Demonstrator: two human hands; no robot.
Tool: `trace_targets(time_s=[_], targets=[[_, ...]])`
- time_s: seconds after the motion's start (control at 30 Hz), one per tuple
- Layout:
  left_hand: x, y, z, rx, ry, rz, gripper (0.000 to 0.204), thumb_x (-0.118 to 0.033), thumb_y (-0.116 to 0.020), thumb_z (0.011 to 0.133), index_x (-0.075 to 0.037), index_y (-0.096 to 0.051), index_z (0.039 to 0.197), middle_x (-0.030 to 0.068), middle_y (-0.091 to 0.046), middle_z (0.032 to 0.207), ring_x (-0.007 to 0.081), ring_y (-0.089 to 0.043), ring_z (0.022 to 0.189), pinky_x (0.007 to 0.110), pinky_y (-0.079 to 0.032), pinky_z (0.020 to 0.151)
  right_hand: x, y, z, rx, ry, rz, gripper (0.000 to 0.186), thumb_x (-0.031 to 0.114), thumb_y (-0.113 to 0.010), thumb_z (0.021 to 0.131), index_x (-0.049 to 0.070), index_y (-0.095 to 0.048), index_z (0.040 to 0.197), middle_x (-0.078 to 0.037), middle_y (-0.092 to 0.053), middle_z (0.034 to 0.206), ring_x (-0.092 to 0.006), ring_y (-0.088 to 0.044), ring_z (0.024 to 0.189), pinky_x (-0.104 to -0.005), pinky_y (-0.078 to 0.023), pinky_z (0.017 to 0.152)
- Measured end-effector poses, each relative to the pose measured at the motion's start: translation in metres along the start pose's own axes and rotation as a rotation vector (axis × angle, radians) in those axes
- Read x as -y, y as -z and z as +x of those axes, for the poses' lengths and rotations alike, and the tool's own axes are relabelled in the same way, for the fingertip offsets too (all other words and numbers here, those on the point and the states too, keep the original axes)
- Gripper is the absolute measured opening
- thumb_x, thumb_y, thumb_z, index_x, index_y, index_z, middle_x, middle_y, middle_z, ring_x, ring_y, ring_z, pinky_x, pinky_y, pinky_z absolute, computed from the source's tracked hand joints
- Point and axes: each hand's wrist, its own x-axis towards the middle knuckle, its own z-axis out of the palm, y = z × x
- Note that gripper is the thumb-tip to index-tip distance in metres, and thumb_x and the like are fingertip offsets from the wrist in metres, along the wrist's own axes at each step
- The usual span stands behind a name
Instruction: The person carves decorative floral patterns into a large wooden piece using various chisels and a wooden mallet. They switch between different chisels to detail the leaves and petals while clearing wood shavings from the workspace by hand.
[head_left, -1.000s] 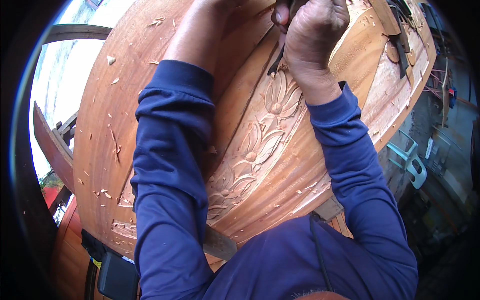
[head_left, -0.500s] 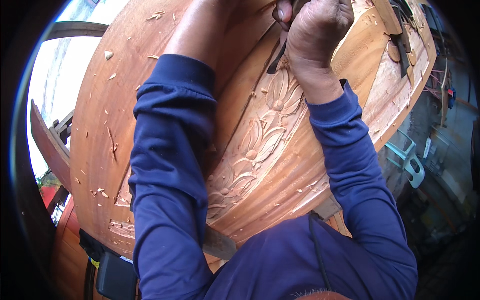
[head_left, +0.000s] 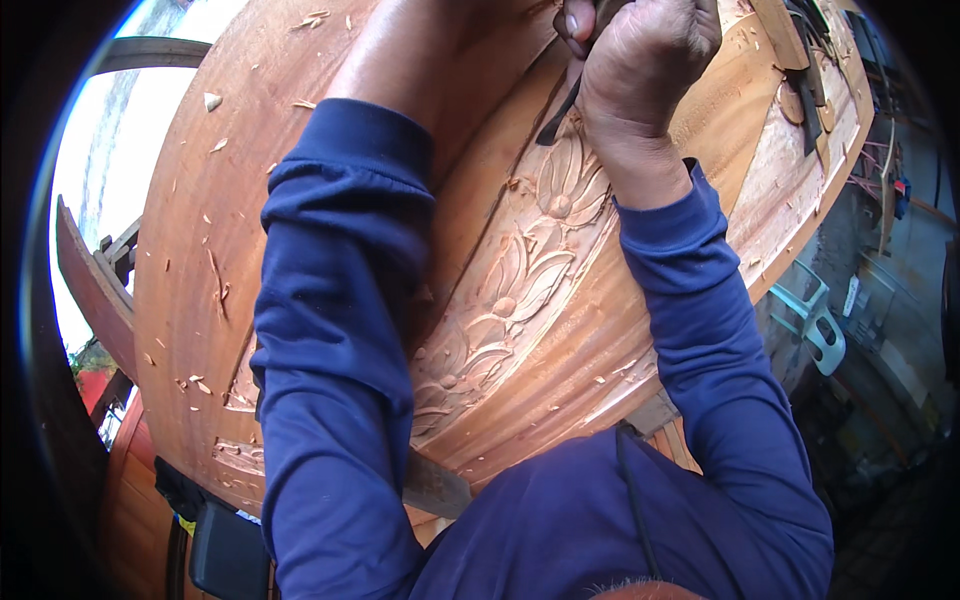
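My right hand point(head_left: 650, 70) is closed in a fist around a dark carving chisel point(head_left: 556, 124). The chisel's flat blade points down to the left, with its tip at the upper end of a band of carved flowers point(head_left: 510, 290). Most of my left hand point(head_left: 577, 22) lies beyond the top edge. Its fingertips show beside my right hand, pressed against the tool. Raised petals and round flower centres stand out on a recessed strip of the large curved brown wooden panel point(head_left: 200, 280). The chisel's handle is hidden by my hands.
Several carving tools point(head_left: 812, 80) and wood pieces lie on the panel's upper right. Wood shavings point(head_left: 218, 285) are scattered over its left side. A pale plastic chair point(head_left: 826, 335) stands beyond the right edge; a black case point(head_left: 230, 550) is at the lower left.
The view has shifted slightly. My right hand has moved a little to the right, and both hands keep their hold on the chisel. The carving looks the same.
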Motion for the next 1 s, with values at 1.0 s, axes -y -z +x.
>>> trace_targets(time_s=[1.0], targets=[[-0.009,0.002,-0.009,-0.113,-0.018,-0.153,0.028,-0.027,-0.062,0.097,-0.007,-0.072,0.115,0.0038,-0.072,0.102,0.0120,-0.068,0.085,0.025,-0.052,0.073,-0.002,-0.003,-0.011,0.133,-0.124,-0.133,0.036,0.032,-0.043,0.110,0.002,-0.060,0.122,-0.004,-0.054,0.069,-0.0092,-0.045,0.046,-0.0222,-0.038,0.042]])
